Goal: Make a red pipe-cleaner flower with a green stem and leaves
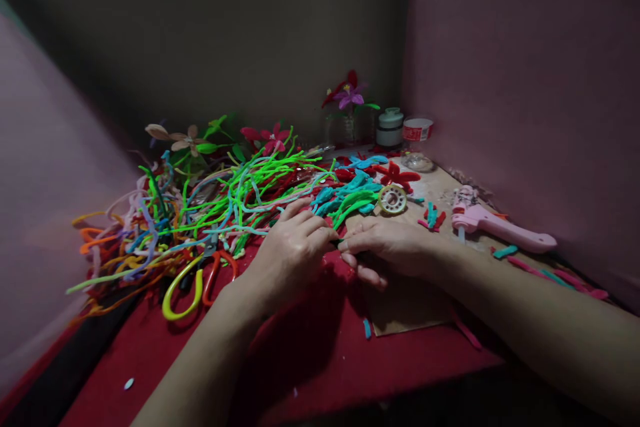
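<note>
Together, left hand and right hand hold a thin dark-green strand in a pinched grip, near fuzzy, bent pipe cleaners and loop-handled scissors.

A pale lidded jar stands just beside a red-labelled container near the mauve wall

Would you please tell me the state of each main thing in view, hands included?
Bare left hand: fingers bent, grip unclear.
Bare right hand: fingers bent, grip unclear.
Bright green fuzzy stems: loose, tangled heap.
Scissors with yellow and red handles: lying down, handle loops apart.
Red fuzzy flower: lying down, petals spread.
Purple fuzzy flower: raised, petals spread.
Pink plastic handled tool: lying down.
Grey-green container with dark band: upright.
</note>
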{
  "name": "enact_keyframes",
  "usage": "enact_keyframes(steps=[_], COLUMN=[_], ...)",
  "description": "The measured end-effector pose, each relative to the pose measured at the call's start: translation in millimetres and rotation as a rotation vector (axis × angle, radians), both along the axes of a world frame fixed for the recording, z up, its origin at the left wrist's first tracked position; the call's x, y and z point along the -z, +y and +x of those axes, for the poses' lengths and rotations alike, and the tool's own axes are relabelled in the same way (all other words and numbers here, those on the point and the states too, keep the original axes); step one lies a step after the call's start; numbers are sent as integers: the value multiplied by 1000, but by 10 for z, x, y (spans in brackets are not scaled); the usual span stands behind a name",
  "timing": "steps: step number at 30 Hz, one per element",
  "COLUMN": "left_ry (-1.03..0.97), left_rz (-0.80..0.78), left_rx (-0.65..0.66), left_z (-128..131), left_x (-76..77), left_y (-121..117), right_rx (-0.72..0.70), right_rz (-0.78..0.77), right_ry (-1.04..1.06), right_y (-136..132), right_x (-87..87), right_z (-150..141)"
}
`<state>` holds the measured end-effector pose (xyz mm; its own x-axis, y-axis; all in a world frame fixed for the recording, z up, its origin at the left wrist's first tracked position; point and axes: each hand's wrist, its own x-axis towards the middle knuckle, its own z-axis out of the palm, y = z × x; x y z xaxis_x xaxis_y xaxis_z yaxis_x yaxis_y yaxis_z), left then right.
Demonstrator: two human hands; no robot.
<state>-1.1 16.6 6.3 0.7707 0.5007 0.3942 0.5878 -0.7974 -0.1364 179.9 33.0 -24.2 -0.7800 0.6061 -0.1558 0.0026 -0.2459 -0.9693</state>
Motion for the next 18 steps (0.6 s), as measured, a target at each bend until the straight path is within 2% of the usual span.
enact_keyframes(steps=[4, 12, 16, 18], left_ry=[-15, -33, -48, -77], left_rz=[5, -102, -74, -48], left_rx=[16, 13, 20, 3], left_z=[8, 26, 14, -2], left_x=[37, 21, 7, 6], left_y=[-9, -29, -31, -27], right_rx=[-80, -93, -132, -80], right_rz=[-13, 51, -14, -47], right_ry=[11, -40, -23, 7], right_y=[50, 45, 50, 73], right_x=[32, 38, 7, -16], right_z=[50, 93, 97, 101])
